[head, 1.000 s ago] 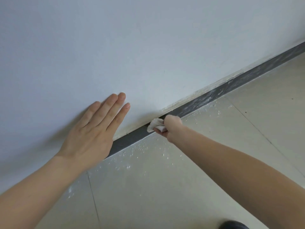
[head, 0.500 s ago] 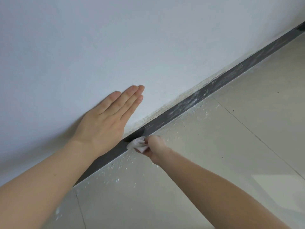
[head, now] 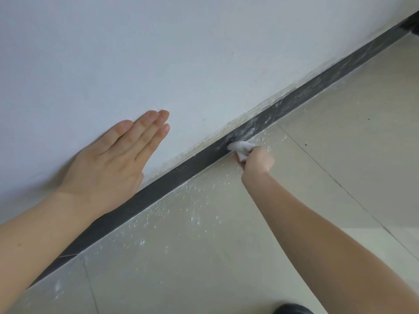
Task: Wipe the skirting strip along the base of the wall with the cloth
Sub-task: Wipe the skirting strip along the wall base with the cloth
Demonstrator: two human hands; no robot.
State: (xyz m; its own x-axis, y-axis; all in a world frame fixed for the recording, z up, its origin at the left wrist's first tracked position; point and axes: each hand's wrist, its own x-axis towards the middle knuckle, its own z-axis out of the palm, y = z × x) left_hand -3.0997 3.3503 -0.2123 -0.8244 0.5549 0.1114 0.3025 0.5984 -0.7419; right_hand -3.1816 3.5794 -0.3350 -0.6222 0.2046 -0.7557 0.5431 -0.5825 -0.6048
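A dark grey skirting strip (head: 172, 180) runs diagonally along the base of the white wall (head: 204, 53), from lower left to upper right. Its upper-right stretch carries white dusty smears; the stretch to the left of the cloth looks darker and cleaner. My right hand (head: 257, 160) is closed around a small crumpled white cloth (head: 241, 148), which presses against the strip. My left hand (head: 113, 159) lies flat on the wall above the strip, fingers together and extended, holding nothing.
Beige floor tiles (head: 340, 143) with thin grout lines meet the strip. White crumbs and dust (head: 195, 214) are scattered on the floor beside it. A dark rounded object (head: 292, 308) shows at the bottom edge. Chipped plaster edges the wall just above the strip.
My right hand has slid the cloth up-right along the strip, after sweeping it down-left half a second earlier. The view shifted; my left hand stays flat on the wall.
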